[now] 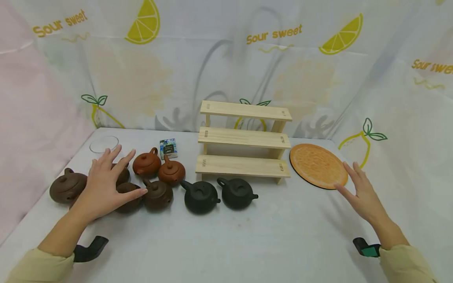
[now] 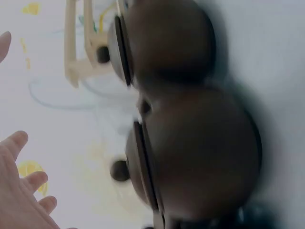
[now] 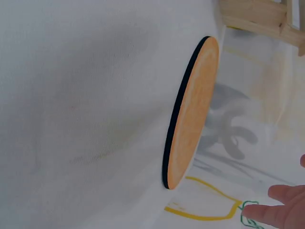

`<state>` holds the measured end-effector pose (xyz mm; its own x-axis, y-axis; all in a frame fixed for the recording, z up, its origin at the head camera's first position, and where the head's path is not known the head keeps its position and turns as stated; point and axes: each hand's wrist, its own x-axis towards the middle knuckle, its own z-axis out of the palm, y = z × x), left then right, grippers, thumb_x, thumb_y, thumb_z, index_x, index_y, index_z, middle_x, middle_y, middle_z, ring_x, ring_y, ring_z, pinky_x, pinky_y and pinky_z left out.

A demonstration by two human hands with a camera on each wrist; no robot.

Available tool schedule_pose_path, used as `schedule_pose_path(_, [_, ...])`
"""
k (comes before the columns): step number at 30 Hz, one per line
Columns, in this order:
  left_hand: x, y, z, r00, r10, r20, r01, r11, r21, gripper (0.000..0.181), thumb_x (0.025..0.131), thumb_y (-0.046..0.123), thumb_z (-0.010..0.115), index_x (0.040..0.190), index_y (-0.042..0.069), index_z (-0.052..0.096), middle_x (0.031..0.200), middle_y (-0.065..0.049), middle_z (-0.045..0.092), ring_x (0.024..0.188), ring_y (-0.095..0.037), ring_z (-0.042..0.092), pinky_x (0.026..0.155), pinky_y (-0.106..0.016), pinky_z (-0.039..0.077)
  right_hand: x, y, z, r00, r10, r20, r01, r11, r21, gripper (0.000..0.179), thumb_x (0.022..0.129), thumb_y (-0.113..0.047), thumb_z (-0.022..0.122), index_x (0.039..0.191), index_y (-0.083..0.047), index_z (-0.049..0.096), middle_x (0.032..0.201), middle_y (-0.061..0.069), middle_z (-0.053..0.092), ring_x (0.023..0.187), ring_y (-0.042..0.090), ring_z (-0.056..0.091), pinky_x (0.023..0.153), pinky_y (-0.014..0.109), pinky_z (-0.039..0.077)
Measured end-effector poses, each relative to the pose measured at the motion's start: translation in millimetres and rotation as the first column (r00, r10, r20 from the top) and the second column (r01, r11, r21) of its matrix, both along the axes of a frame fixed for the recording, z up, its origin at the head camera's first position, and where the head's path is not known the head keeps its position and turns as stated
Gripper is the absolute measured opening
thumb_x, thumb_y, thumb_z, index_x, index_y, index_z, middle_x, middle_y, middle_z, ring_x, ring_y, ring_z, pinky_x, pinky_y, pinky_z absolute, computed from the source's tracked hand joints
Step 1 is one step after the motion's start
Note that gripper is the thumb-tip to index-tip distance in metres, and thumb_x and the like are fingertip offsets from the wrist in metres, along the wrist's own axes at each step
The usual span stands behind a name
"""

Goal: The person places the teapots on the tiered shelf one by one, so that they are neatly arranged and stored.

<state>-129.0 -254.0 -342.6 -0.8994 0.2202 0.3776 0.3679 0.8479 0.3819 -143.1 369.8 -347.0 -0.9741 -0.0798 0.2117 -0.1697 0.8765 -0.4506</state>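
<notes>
While left grip (image 1: 102,185) hangs spread near brown teapot (image 1: 159,196), handle (image 1: 146,182) slanting back-left — right grip (image 1: 363,195) likewise spread

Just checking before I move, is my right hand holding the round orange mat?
No, the right wrist view shows the right hand apart from the mat, which lies on the table.

Rack (image 1: 244,137)'s mid-back on the counter (image 1: 247,243), mat (image 1: 315,165) just right of it, two teapots (image 1: 201,197) in front, other teapots (image 1: 158,196) bunched off left, box (image 1: 168,148) behind those.
</notes>
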Motion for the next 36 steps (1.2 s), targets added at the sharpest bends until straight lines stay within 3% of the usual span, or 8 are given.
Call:
schedule_pose_path(8, [-0.3, 30.0, -1.4, 0.997, -0.08, -0.015, 0.081, 0.987, 0.141, 0.098, 0.066, 0.038, 0.083, 0.147, 0.021, 0.03, 0.151, -0.018, 0.017, 0.138, -0.04, 0.005, 0.096, -0.072, 0.01, -7.4, -12, -3.0, 0.997, 0.074, -0.02, -0.076, 0.986, -0.149, 0.072, 0.094, -0.028, 0.053, 0.15, -0.01, 0.011, 0.152, 0.022, -0.001, 0.135, 0.047, 0.0, 0.092, 0.075, 0.006])
schedule_pose_path(14, [0.2, 47.5, -5.9, 0.991, -0.131, -0.004, 0.129, 0.969, 0.212, 0.097, 0.066, 0.032, 0.085, 0.147, 0.022, 0.031, 0.151, -0.014, 0.018, 0.138, -0.038, 0.007, 0.094, -0.072, 0.015, -11.9, -18, -8.9, 0.994, 0.097, -0.05, -0.105, 0.974, -0.202, 0.076, 0.091, -0.025, 0.058, 0.151, -0.015, 0.011, 0.153, 0.02, 0.004, 0.136, 0.044, 0.004, 0.094, 0.073, 0.008])
schedule_pose_path(18, [0.0, 57.2, -9.0, 0.99, -0.14, 0.014, 0.133, 0.963, 0.235, 0.098, 0.067, 0.032, 0.085, 0.147, 0.023, 0.03, 0.152, -0.009, 0.016, 0.138, -0.035, 0.01, 0.091, -0.071, 0.024, -15.9, -22, -12.3, 0.991, 0.117, -0.061, -0.128, 0.964, -0.233, 0.078, 0.091, -0.021, 0.06, 0.151, -0.012, 0.01, 0.152, 0.02, 0.007, 0.135, 0.045, 0.007, 0.093, 0.073, 0.015])
schedule_pose_path(28, [-4.1, 77.8, -15.3, 0.988, -0.142, 0.065, 0.123, 0.963, 0.241, 0.095, 0.067, 0.037, 0.084, 0.146, 0.022, 0.033, 0.148, -0.013, 0.024, 0.133, -0.038, 0.023, 0.091, -0.068, 0.029, -26.2, -30, -20.5, 0.986, 0.148, -0.07, -0.163, 0.935, -0.316, 0.083, 0.088, -0.012, 0.064, 0.151, -0.014, 0.01, 0.15, 0.024, 0.012, 0.128, 0.054, 0.018, 0.094, 0.069, 0.022])
schedule_pose_path(36, [-6.1, 88.6, -19.0, 0.973, -0.211, 0.095, 0.18, 0.948, 0.261, 0.09, 0.067, 0.04, 0.083, 0.142, 0.017, 0.037, 0.142, -0.008, 0.035, 0.128, -0.03, 0.035, 0.095, -0.06, 0.034, -31.3, -41, -22.4, 0.989, 0.145, -0.042, -0.15, 0.928, -0.34, 0.087, 0.085, -0.009, 0.068, 0.151, -0.013, 0.011, 0.15, 0.024, 0.014, 0.128, 0.052, 0.023, 0.093, 0.064, 0.029])
